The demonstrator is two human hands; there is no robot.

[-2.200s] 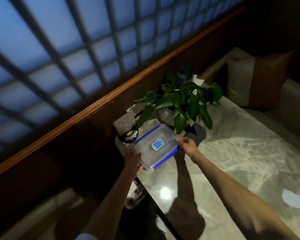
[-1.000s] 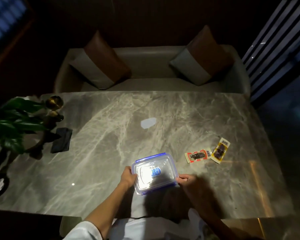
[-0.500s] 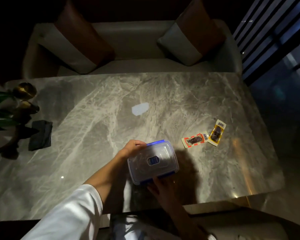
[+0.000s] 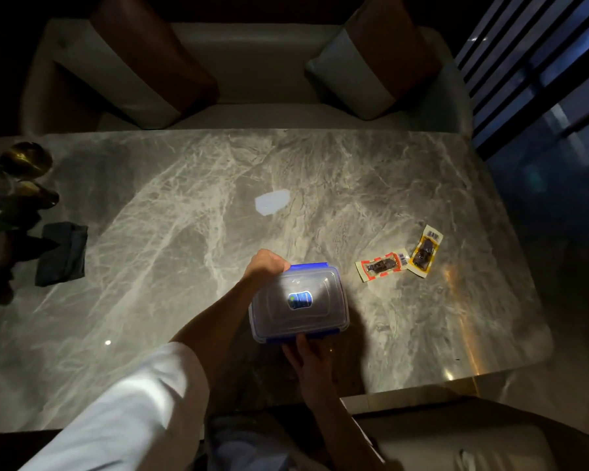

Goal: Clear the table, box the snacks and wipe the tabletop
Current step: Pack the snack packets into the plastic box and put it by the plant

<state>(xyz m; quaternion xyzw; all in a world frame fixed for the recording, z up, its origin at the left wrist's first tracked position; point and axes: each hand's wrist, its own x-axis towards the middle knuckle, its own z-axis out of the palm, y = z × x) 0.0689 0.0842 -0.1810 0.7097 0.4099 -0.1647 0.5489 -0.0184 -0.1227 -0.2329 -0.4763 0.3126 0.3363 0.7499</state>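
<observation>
Bench (image 4: 218, 185): marble; one folded cloth (image 4: 62, 254) near the left edge.
Box (image 4: 300, 302): one, lid on, near the front edge.
Hands: left hand (image 4: 267, 265) holds the far side, right hand (image 4: 308, 355) the near clip.
Snacks: two packets (image 4: 383, 266) (image 4: 424, 251), towards the right edge.
Advice: steady the box, unclip all sides evenly.

From my feed the table (image 4: 191, 212) reads as grey veined marble, polished enough to throw glare spots. The box (image 4: 298, 302) I'm holding is clear smooth plastic with blue plastic clips. Two snack packets (image 4: 383, 265) look like glossy film. A dark cloth (image 4: 62, 254) lies matt and soft; the sofa (image 4: 252, 76) looks leathery, faintly sheened.
</observation>
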